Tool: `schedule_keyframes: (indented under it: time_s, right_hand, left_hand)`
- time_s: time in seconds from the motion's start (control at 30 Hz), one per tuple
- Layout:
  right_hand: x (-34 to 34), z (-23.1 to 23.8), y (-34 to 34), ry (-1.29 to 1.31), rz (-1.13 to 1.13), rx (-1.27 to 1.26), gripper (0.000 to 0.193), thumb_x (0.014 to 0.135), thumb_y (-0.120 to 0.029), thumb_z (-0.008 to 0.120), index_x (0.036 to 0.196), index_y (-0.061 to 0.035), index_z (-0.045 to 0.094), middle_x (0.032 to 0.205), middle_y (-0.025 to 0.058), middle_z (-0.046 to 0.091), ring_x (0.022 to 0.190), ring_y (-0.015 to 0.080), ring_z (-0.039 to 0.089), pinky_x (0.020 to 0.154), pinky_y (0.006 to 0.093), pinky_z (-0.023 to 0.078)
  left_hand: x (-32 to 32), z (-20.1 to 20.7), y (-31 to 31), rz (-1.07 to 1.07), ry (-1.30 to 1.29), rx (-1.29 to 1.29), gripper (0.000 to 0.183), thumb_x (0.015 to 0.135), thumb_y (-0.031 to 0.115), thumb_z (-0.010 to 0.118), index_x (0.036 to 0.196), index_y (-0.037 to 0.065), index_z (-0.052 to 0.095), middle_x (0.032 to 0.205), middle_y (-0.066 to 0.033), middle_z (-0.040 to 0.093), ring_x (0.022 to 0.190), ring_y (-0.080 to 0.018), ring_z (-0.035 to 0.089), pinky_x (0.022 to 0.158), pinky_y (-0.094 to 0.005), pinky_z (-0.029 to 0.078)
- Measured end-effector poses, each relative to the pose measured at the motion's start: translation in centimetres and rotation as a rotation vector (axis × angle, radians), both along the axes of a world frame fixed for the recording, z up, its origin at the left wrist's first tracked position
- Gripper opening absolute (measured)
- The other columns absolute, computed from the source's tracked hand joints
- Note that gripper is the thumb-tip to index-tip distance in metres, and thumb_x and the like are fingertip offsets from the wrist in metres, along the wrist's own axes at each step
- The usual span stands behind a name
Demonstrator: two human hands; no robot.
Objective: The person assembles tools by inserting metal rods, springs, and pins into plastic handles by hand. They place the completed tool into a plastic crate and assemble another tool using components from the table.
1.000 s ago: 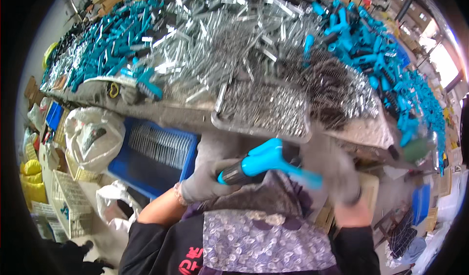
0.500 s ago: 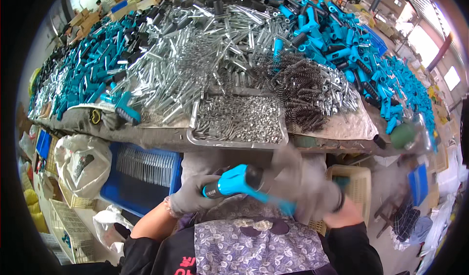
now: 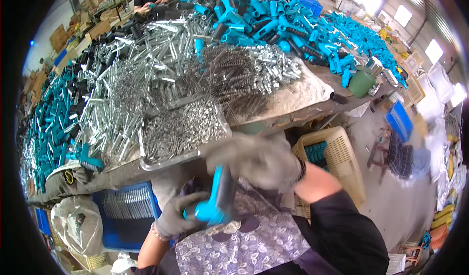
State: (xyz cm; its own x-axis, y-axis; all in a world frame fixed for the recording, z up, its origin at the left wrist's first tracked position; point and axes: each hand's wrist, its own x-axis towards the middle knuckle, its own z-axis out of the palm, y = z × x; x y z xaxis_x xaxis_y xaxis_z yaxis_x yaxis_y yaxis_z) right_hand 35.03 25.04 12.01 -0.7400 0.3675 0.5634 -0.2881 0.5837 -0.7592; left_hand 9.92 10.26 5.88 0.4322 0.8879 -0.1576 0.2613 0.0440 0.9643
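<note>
Teal-and-black pistol-shaped handle sits in the left hand, in front of the body

Far left: heap of teal plastic parts on the worktable. Below the table edge, white sack, then blue bin with a neat row of metal rods along its far side. Bright tube-like metal pieces pile up on the table above. Next, metal tray at the table edge, full of small metal bits.

Left hand, gray glove, grasps the handle by its teal end; black grip points up and away, piece tilted, just below the tray. Dark coil springs heaped beyond the tray. Right hand, also gray-gloved, motion-blurred, near the handle's upper end; can't tell if it touches or holds anything. Right of it, cream slotted crate on a lower level, teal parts inside. Farther right, green container stands on the table near its edge.
</note>
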Motion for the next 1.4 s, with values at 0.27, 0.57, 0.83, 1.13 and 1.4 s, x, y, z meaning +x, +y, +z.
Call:
schedule_keyframes:
  time_s: [0.27,0.57,0.83,1.13,1.4]
  right_hand:
    - [-1.3,0.0,2.6,-0.025,-0.207,0.367,0.063,0.073,-0.048,0.082,0.119,-0.0084,0.064,0.103,0.0145,0.064,0.089,0.0309,0.065,0.073,0.0377,0.053]
    - [14.3,-4.8,21.9,-0.701,-1.397,0.142,0.047,0.086,-0.026,0.072,0.127,-0.0059,0.063,0.120,0.0181,0.067,0.116,0.0341,0.062,0.102,0.0396,0.047]
    - [17.5,-6.6,21.9,-0.574,-1.361,0.356,0.041,0.092,-0.010,0.056,0.132,-0.0026,0.057,0.115,0.0117,0.064,0.101,0.0222,0.062,0.089,0.0381,0.053]
    - [-2.2,-6.3,-4.5,-0.087,-0.180,-0.072,0.029,0.087,-0.002,0.073,0.114,-0.0081,0.066,0.106,0.0070,0.064,0.084,0.0182,0.068,0.072,0.0284,0.057]
    - [-4.2,-8.7,-6.8,-0.148,-0.285,-0.065,0.036,0.083,-0.004,0.078,0.116,-0.0082,0.066,0.098,0.0079,0.066,0.082,0.0221,0.067,0.070,0.0312,0.056]
  left_hand:
    - [3.1,-2.7,-0.2,0.129,-0.298,-0.254,0.052,0.082,0.012,0.077,0.129,-0.005,0.059,0.109,-0.0084,0.071,0.093,-0.0140,0.067,0.082,-0.0297,0.054]
    - [-2.0,-5.8,-4.1,0.133,0.068,0.056,0.023,0.076,0.016,0.079,0.094,0.002,0.076,0.106,-0.0125,0.069,0.105,-0.0268,0.062,0.096,-0.0378,0.048]
    - [-2.1,-7.0,-6.3,0.480,0.042,-0.052,0.026,0.080,0.009,0.081,0.104,0.002,0.073,0.100,-0.0078,0.071,0.090,-0.0145,0.066,0.080,-0.0298,0.053]
    - [2.6,-5.1,-3.0,0.633,-0.982,-0.134,0.044,0.093,0.032,0.070,0.126,0.007,0.056,0.123,-0.0122,0.065,0.112,-0.0210,0.060,0.097,-0.0398,0.047]
    - [2.8,-6.4,-3.4,0.651,-0.954,-0.048,0.044,0.091,0.035,0.072,0.122,0.007,0.056,0.124,-0.0143,0.062,0.112,-0.0223,0.059,0.098,-0.0402,0.048]
